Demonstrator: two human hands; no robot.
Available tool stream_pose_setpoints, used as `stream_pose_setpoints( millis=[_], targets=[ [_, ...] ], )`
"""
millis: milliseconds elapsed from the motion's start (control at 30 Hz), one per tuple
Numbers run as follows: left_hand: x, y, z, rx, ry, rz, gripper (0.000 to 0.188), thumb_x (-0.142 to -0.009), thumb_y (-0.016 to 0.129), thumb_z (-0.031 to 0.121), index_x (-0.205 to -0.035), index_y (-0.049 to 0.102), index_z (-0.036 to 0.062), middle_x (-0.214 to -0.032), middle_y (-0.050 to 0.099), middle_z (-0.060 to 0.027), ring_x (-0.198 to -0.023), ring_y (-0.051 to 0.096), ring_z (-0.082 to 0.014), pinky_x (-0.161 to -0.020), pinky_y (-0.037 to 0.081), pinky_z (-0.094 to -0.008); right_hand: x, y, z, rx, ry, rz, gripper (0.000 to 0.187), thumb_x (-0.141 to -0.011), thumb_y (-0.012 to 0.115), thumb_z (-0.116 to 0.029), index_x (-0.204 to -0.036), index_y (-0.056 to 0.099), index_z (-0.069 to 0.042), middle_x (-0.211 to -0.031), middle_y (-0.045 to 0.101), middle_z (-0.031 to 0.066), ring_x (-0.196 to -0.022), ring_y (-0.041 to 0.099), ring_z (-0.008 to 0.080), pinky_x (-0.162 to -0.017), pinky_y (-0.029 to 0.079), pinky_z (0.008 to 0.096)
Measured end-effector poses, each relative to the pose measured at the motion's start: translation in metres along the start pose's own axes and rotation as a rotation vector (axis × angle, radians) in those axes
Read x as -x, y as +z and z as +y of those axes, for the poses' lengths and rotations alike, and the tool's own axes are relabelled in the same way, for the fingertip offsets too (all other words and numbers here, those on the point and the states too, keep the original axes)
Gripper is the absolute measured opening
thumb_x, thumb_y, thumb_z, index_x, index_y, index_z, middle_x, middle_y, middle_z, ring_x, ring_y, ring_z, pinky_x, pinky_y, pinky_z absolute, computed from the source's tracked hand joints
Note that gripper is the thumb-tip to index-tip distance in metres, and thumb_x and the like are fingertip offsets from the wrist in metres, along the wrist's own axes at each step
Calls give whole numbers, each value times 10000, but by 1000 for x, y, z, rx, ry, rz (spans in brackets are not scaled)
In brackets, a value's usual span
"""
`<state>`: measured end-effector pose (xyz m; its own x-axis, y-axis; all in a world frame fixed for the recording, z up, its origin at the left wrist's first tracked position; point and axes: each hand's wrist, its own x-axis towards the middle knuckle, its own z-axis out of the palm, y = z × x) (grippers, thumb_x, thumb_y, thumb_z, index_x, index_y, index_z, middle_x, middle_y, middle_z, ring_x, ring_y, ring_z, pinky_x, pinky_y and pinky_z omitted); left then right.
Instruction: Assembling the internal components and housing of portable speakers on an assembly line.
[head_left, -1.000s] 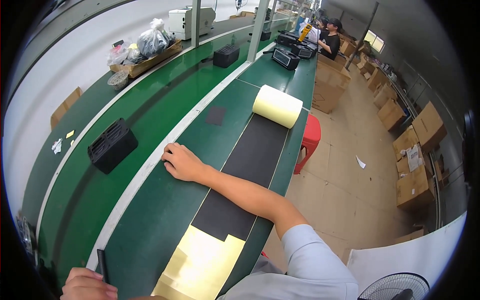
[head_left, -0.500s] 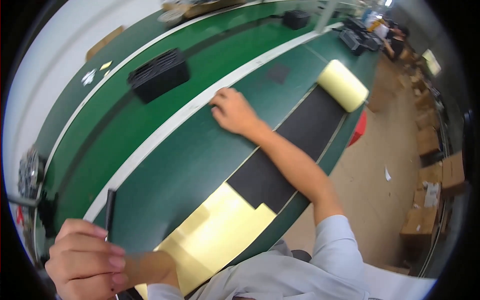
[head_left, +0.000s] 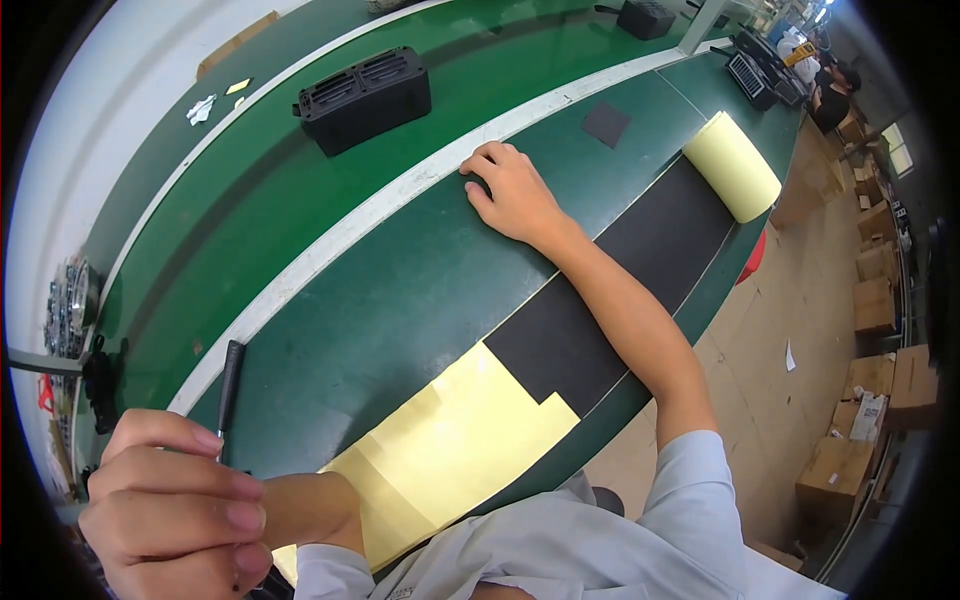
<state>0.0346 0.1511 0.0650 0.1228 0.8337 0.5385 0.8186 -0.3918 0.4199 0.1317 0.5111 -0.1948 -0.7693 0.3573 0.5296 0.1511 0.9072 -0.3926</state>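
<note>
Your right hand [head_left: 515, 195] rests unclenched; your left hand [head_left: 170, 503] curls, hold unclear. That black sheet [head_left: 558, 342] looks light, bendy: take its edges.

Have here a dark green worktop [head_left: 370, 310] with a pale yellow roll [head_left: 732, 168] lying toward its far end, a black strip [head_left: 670, 230] running flat from it to bare yellow backing [head_left: 460, 430], and a dark square [head_left: 606, 124] just apart. Find, past a whitish rail [head_left: 410, 190], a brighter green belt [head_left: 300, 200] bearing a slotted black box [head_left: 368, 98]. Find paper scraps [head_left: 200, 110] on the ledge [head_left: 280, 55] beyond.
</note>
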Motion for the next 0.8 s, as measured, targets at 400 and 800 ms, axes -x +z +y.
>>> stream_pose_setpoints(
  millis=[400,800],
  targets=[
    [-4,9,0,8,16,24,131,-701,552,0,-800,575,83,-818,609,-105,-662,604,-235,-710,470,-444,1,-5,0,5,35,-39,227,-865,668,-112,-1087,668,-64,-1161,609,130,-1096,572,331,-970,457,432],
    [-8,14,-5,-6,32,28,165,-631,532,-18,-774,572,55,-806,620,-136,-638,603,-255,-695,476,-450,1,-1,2,20,12,-37,229,-869,663,-115,-1094,654,-75,-1134,596,121,-1070,569,320,-952,453,434]
  ],
)
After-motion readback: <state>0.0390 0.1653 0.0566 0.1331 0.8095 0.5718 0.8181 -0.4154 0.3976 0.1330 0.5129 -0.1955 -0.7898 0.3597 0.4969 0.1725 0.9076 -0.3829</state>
